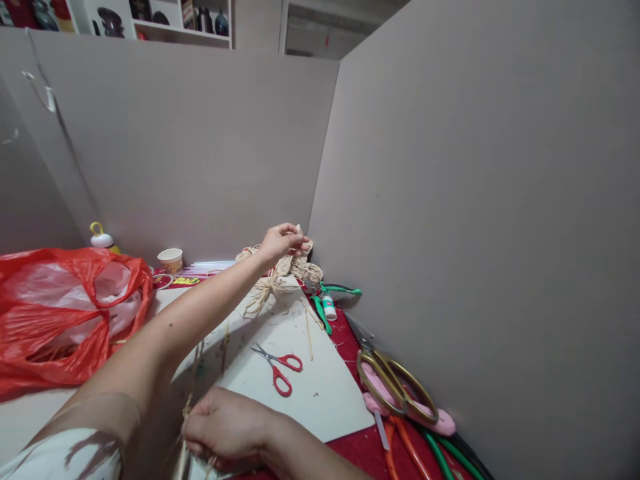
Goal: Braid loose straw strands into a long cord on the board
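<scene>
A white board [320, 393] lies on a red cloth [350, 337], boxed in by grey partition walls [450, 200] behind and to the right. On the board are small red scissors [278, 365] and a loose straw bundle [264, 293]. Just off its right edge are big gold-handled scissors [395, 387] on a pink strip [443, 423], with orange and green tubes [425, 453] beside them. A green-handled tool [320, 312] and a small glue bottle [329, 307] sit near the far corner.

The left hand [283, 241] reaches to that corner, fingertips pinched together on a pale tip [299, 229], just above the woven straw pieces [305, 267]. The right hand [225, 427] rests at the board's near edge, fingers closed around straw strands [188, 407] that rise thinly from it. The outstretched left forearm crosses the board and covers much of its left half.

I cannot tell whether the pale tip joins the strands in the right hand. The strands' lower ends run out of the picture, and the tubes are cut off at the bottom edge.

A red plastic bag [60, 320] slumps on the left with something white inside, not clear what. Behind it are a bottle with a yellow ring lid [101, 237] and 1 paper cup [171, 259], contents unseen.
</scene>
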Available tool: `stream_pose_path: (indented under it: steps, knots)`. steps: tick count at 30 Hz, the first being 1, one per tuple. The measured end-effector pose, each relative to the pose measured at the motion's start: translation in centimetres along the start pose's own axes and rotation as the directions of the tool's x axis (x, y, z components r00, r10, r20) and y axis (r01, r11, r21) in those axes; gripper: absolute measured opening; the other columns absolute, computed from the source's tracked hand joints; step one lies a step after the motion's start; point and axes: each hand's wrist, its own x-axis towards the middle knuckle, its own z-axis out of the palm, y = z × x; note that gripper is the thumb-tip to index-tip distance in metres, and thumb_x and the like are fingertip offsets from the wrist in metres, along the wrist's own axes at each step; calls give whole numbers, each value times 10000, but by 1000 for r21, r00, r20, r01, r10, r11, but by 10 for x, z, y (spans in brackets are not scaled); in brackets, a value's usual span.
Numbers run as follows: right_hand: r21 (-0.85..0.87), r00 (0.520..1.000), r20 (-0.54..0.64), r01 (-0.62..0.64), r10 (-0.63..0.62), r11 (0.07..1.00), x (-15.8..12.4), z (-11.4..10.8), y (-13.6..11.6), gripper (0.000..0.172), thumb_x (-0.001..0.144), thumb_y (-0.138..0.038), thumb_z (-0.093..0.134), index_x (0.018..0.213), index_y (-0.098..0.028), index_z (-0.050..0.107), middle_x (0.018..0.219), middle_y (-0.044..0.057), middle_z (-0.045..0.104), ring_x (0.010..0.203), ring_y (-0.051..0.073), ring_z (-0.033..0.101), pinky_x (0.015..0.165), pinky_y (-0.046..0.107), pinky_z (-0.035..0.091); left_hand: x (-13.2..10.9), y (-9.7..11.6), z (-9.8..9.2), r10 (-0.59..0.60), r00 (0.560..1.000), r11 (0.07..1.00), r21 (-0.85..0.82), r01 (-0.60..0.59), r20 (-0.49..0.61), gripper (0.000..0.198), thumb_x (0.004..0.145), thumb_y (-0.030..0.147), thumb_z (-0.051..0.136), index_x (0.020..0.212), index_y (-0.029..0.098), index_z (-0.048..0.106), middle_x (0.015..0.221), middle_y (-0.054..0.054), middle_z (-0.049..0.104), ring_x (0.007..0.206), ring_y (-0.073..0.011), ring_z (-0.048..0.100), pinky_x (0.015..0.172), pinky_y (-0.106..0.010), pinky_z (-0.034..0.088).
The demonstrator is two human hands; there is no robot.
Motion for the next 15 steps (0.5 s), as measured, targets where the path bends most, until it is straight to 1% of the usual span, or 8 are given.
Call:
stream_pose_path:
  steps: [2,4,6,8,10,12,14,15]
  knots:
    - [24,1000,2,-14,14,1000,-1,1,-1,148,670,-191,423,523,-207,439,261,-106,287,193,70,230,238,157,160,1,14,-4,30,999,999,-37,-31,-19,81,872,210,484,830,141,474,736,-45,616,635,-91,613,576,-198,462]
    - [45,1000,4,-18,18,999,0,1,-1,152,670,-179,420,521,-207,441,257,-110,279,193,69,231,237,152,168,0,21,-10,49,999,998,-28,-50,-20,133,892,248,453,844,133,498,674,-28,594,556,-75,584,520,-181,437]
    - [44,1000,5,-8,7,999,1,2,-2,152,668,-180,417,521,-205,449,259,-108,288,191,70,233,229,153,173,-2,22,-17,45,999,999,1,-45,-7,128,879,246,479,852,130,527,668,-17,602,444,-42,511,438,-157,374]
    - [43,1000,6,9,-10,999,2,2,-1,153,661,-179,411,514,-204,445,265,-107,292,188,69,230,221,156,172,-4,19,-24,23,1000,999,48,-24,20,103,847,225,527,839,126,556,693,-17,629,352,-5,397,375,-144,292]
    - [48,1000,2,19,-19,999,3,2,0,149,653,-177,410,510,-202,445,276,-104,305,190,67,235,218,157,176,-7,14,-31,-22,998,996,92,16,66,88,806,199,575,820,113,590,707,-29,649,318,7,331,352,-147,255]
    - [39,1000,-3,18,-17,999,5,2,2,142,651,-182,417,516,-200,458,279,-101,316,192,68,243,219,158,181,-10,10,-36,-85,987,986,156,62,140,134,780,193,599,883,112,628,722,-43,658,344,-16,399,370,-158,298]
    - [19,1000,-8,19,-19,1000,6,2,5,142,663,-190,426,527,-199,470,280,-97,322,197,70,254,223,158,184,-14,5,-41,-129,974,936,346,59,184,242,793,232,582,1013,143,629,743,-39,660,422,-57,506,427,-176,370]
    - [12,1000,-10,18,-18,1000,6,1,6,146,672,-193,430,532,-198,472,281,-97,321,199,70,257,227,158,184,-15,2,-44,-139,974,884,465,41,179,268,805,253,562,1048,160,624,731,-28,655,454,-71,534,454,-185,390]
